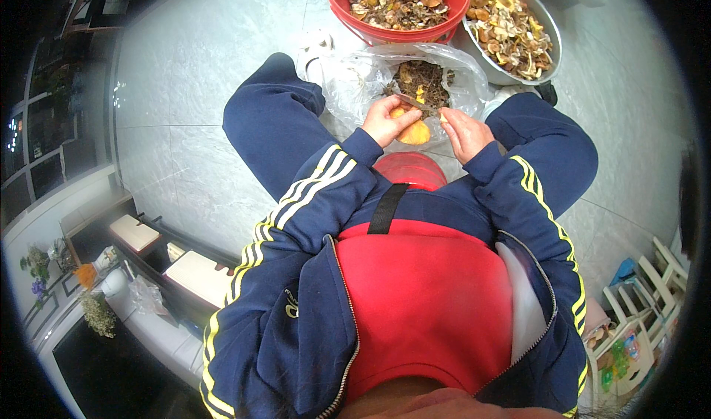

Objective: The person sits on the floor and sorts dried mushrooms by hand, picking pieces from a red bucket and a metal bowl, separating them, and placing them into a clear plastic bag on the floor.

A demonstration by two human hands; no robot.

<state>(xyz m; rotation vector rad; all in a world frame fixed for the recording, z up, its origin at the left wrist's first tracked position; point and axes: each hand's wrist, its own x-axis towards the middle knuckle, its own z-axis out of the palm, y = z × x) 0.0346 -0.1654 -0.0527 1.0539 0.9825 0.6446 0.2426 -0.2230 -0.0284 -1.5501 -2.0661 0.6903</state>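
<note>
My left hand (389,121) grips an orange-yellow mushroom (414,134), its gilled cap facing up below the fingers. A thin knife blade (414,103) lies slantwise between my hands, just above the mushroom. My right hand (467,133) is at the blade's right end, with its fingers closed and a small pale piece (442,118) at the fingertips. The knife's handle is hidden, apparently inside the right hand. Under both hands a clear plastic bag (466,66) lies spread on the floor, holding dark plant debris (425,80) and some yellow scraps.
Beyond the bag stand a red bucket (341,10) and a metal pot (557,46), both full of mushrooms. A red plastic seat or tub (411,169) shows between my legs. Grey floor tiles (183,85) surround me; small pale chairs (639,308) stand at right.
</note>
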